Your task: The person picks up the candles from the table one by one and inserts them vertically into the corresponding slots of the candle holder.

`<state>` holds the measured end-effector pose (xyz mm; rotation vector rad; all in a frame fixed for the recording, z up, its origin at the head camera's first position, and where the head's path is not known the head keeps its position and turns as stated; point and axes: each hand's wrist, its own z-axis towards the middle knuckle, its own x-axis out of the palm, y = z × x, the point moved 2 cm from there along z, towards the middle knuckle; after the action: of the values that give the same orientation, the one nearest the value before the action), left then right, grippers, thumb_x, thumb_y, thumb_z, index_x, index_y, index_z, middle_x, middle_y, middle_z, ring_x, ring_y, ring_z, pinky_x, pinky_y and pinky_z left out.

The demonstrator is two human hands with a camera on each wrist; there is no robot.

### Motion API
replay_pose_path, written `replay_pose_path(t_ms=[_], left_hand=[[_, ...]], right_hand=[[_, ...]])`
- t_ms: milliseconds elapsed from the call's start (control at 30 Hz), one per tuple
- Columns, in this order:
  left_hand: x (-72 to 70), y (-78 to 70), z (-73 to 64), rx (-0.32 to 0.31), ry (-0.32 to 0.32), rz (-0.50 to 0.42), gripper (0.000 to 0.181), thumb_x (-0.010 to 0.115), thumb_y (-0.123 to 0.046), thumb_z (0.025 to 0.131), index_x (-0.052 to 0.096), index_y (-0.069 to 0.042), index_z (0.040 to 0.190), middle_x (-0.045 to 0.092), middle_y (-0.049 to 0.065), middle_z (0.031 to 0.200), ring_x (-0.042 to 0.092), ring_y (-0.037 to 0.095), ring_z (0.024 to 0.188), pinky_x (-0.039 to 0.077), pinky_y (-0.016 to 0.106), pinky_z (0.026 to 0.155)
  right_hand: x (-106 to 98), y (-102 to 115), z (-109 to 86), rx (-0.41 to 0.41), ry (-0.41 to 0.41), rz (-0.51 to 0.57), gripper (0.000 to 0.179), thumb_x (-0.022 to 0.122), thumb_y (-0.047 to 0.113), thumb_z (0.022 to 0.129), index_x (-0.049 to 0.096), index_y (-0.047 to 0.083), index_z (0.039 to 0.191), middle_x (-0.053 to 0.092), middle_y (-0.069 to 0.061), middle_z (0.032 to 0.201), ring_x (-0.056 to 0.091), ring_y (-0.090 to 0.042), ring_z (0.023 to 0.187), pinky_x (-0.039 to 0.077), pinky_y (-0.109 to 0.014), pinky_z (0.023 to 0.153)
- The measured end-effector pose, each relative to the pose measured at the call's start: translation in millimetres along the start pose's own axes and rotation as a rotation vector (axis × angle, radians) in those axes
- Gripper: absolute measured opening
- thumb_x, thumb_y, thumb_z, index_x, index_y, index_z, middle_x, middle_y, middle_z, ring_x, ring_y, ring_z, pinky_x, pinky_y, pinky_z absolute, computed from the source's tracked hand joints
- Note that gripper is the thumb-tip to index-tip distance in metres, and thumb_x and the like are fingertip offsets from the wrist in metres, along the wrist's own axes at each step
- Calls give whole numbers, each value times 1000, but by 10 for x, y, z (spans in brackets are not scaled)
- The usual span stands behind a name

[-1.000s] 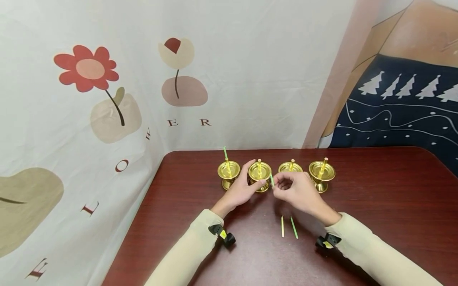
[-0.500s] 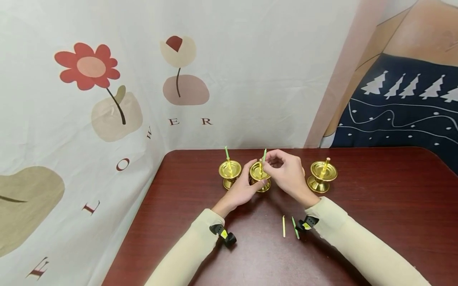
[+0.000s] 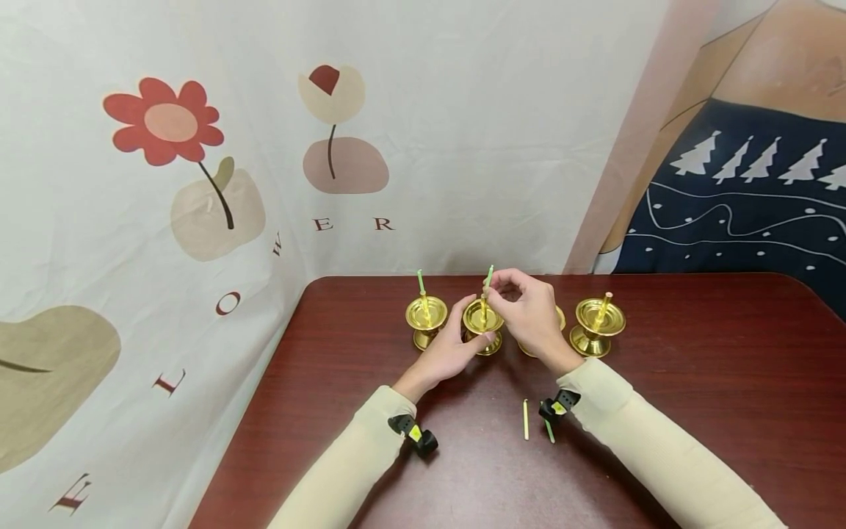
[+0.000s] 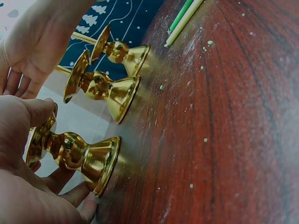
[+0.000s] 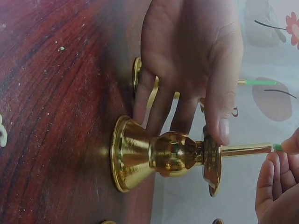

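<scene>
In the head view my left hand (image 3: 448, 351) grips a brass candlestick (image 3: 473, 314), second from the left, thumb at its dish and fingers behind. My right hand (image 3: 529, 308) pinches a thin green candle (image 3: 489, 276) upright over its central tube (image 5: 245, 150). Seen from the right wrist, the lower tip of that candle (image 5: 277, 147) is right at the tube's mouth. Just left stands another brass candlestick (image 3: 436, 316), bearing an upright green candle (image 3: 421, 283).
My right hand partly hides a third candlestick (image 4: 96, 85); a fourth candlestick (image 3: 599, 317) stands at the right with a bare tube. Nearer me lie a yellow candle (image 3: 526, 420) and a green candle (image 3: 551, 433), partly covered by the wrist camera. Crumbs dot the tabletop (image 4: 224, 140).
My right hand has carried the green candle up and left, from beside the gripped candlestick to above its tube. My left hand keeps its hold.
</scene>
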<state>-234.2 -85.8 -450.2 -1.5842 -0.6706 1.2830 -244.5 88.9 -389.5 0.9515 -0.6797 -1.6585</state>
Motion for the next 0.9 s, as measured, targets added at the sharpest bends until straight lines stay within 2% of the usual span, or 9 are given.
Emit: replay_pose_path(t_ms=[200,400,667,900], left_hand=[[5,37,10,5,-6,-17,86,74,-40,105,26,-22,174,47,19,167,47,31,152,35,55,125],[8,16,1,-18,-7,-4,85,74,-37,104,27,-21,174,51,19,164,50,27,149,37,50,123],[-8,-54,-31,-1,7,-8,83,71,-36,107,26,-16,173,48,24,165,48,36,151,36,57,124],[-13,-70,-42,-12,12,-8,83,72,-35,107,25,-18,174,45,22,167,46,35,152,35,56,124]], right_hand=[[8,-5,2,-16,4,-29,7,76,-5,94,79,-2,99,76,-11,88,69,-16,80,54,-15,73],[8,5,-7,-47,10,-44,5,77,-2,94,78,-2,99,77,-11,89,71,-20,82,54,-15,74],[3,-16,-5,-170,-1,-111,5,76,0,93,78,1,98,75,-8,87,71,-22,81,49,-16,71],[5,-25,-4,-233,-6,-141,7,76,-2,91,77,3,96,75,-6,86,72,-21,80,49,-17,72]])
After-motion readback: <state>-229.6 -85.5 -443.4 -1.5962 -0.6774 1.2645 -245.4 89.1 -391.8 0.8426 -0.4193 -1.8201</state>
